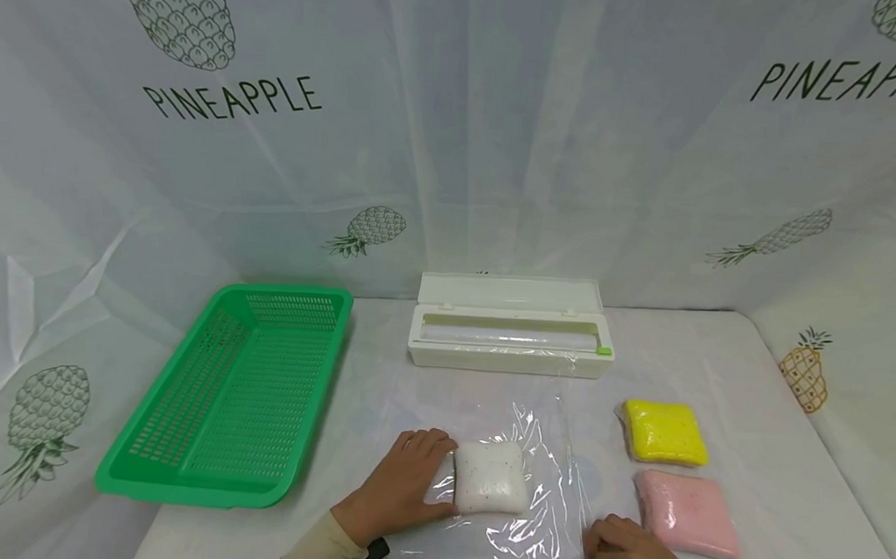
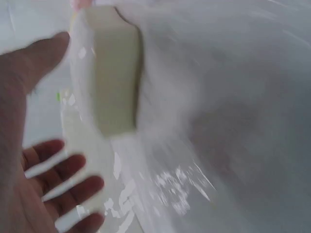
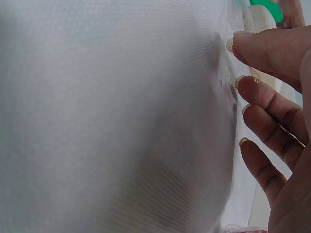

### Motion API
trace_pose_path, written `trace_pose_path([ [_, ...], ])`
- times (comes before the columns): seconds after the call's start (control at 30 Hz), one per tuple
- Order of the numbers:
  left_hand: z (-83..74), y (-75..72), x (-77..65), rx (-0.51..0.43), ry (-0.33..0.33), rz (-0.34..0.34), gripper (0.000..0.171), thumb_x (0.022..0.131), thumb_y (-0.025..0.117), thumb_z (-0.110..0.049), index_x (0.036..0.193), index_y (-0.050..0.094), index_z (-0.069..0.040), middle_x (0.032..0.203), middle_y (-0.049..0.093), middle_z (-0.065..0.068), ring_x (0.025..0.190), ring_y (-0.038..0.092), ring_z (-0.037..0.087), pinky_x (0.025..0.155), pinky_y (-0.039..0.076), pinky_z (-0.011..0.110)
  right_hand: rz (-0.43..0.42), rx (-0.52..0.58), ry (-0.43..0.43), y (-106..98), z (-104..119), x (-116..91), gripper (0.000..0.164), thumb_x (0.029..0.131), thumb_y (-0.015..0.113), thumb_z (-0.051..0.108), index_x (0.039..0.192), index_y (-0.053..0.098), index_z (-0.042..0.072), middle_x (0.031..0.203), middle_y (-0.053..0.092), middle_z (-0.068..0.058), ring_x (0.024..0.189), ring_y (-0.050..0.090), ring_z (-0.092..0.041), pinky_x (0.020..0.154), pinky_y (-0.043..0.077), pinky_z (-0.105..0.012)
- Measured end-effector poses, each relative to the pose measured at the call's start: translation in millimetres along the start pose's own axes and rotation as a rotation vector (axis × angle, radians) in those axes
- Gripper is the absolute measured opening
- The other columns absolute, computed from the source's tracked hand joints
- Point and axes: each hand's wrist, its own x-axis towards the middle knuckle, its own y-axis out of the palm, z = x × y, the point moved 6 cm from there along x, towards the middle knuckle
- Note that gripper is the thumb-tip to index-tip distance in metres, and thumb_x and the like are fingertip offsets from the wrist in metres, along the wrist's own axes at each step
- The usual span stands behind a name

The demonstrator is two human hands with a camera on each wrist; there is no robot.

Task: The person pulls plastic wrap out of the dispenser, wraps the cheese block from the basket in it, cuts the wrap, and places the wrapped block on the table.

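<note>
A white, dark-speckled square block [image 1: 492,478] lies on a sheet of clear plastic film [image 1: 545,530] spread over the table. My left hand [image 1: 413,485] is at the block's left side, thumb and fingers spread apart; in the left wrist view the thumb points toward the block [image 2: 116,73]. Down at the film's right edge is my right hand [image 1: 627,554], fingers loosely bent. The right wrist view shows its thumb and fingertips [image 3: 248,85] apart from each other, right at the film's edge.
A white film dispenser [image 1: 508,362] with raised lid stands behind the film sheet, its roll visible inside. To the left is a green plastic basket [image 1: 310,424]. A wrapped yellow block [image 1: 665,432] and a wrapped pink block [image 1: 689,513] lie on the right.
</note>
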Motion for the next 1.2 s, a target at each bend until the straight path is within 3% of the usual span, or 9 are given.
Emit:
trace_pose_path([
  [0.17,7.6,-1.8,-29.5,-0.104,0.091,0.117,0.059,0.077,0.089,-0.061,0.108,0.059,-0.021,0.100,0.050,-0.015,0.090,0.047,0.004,0.085,0.042,0.022,-0.023,0.011,-0.013,-3,-1,1,0.041,0.064,0.094,0.008,0.083,0.069,0.034,0.106,0.059,0.019,0.092,0.053,0.003,0.081,0.041,-0.007],
  [0.27,2.9,1.6,-45.7,-0.104,0.184,0.172,0.054,0.072,0.094,-0.055,0.100,0.058,-0.025,0.093,0.046,-0.019,0.085,0.042,-0.001,0.081,0.039,0.017,-0.017,0.033,0.025,-4,-2,1,0.041,0.066,0.094,0.006,0.085,0.070,0.035,0.107,0.059,0.020,0.092,0.055,0.003,0.082,0.042,-0.008],
  [0.43,-3.0,5.3,-61.1,-0.080,0.274,0.128,0.038,0.076,0.093,-0.040,0.095,0.063,-0.027,0.092,0.050,-0.019,0.087,0.045,-0.001,0.083,0.039,0.014,-0.009,0.046,0.103,-7,-5,0,0.045,0.068,0.094,0.005,0.089,0.072,0.038,0.108,0.059,0.023,0.092,0.056,0.004,0.086,0.042,-0.007],
  [0.53,-5.8,3.0,-63.1,-0.083,0.306,0.082,0.026,0.083,0.088,-0.033,0.091,0.064,-0.028,0.088,0.051,-0.019,0.084,0.045,-0.001,0.080,0.034,0.011,-0.027,0.038,0.089,-9,-6,0,0.050,0.065,0.093,0.002,0.091,0.070,0.038,0.108,0.060,0.021,0.092,0.057,0.003,0.086,0.043,-0.008],
  [0.63,-7.7,0.8,-63.4,-0.075,0.321,0.031,0.021,0.085,0.086,-0.027,0.085,0.065,-0.029,0.082,0.052,-0.019,0.079,0.043,-0.002,0.076,0.029,0.008,-0.023,0.042,0.117,-12,-8,1,0.047,0.070,0.093,0.004,0.094,0.070,0.038,0.108,0.059,0.021,0.092,0.056,0.004,0.085,0.042,-0.007],
  [0.8,1.1,-0.3,-61.5,-0.109,0.218,-0.027,0.022,0.087,0.084,-0.018,0.085,0.064,-0.027,0.080,0.053,-0.019,0.076,0.042,-0.003,0.074,0.029,0.007,-0.057,-0.040,0.116,-21,-8,5,0.020,0.090,0.087,0.026,0.094,0.070,0.035,0.106,0.059,0.021,0.091,0.056,0.002,0.083,0.042,-0.010],
  [0.97,14.5,-11.1,-52.6,-0.226,0.049,-0.120,0.023,0.088,0.085,-0.012,0.092,0.065,-0.023,0.085,0.061,-0.017,0.077,0.048,-0.002,0.071,0.038,0.013,-0.084,-0.163,0.261,-29,-13,10,0.038,0.079,0.092,0.015,0.094,0.067,0.038,0.102,0.057,0.027,0.090,0.052,0.002,0.082,0.043,-0.012],
  [1.07,19.2,-18.1,-47.1,-0.239,0.009,-0.227,0.025,0.085,0.086,-0.009,0.093,0.065,-0.021,0.086,0.062,-0.015,0.077,0.050,0.000,0.071,0.041,0.017,-0.106,-0.238,0.355,-33,-18,13,0.045,0.074,0.092,0.009,0.094,0.066,0.039,0.100,0.055,0.030,0.089,0.051,0.003,0.081,0.043,-0.012],
  [1.2,24.6,-19.6,-40.5,-0.217,-0.014,-0.320,0.019,0.089,0.082,-0.012,0.094,0.065,-0.020,0.084,0.060,-0.015,0.075,0.048,0.002,0.070,0.040,0.018,-0.196,-0.278,0.344,-37,-24,21,0.015,0.094,0.080,0.024,0.094,0.067,0.031,0.098,0.057,0.028,0.086,0.052,0.001,0.082,0.042,-0.015],
])
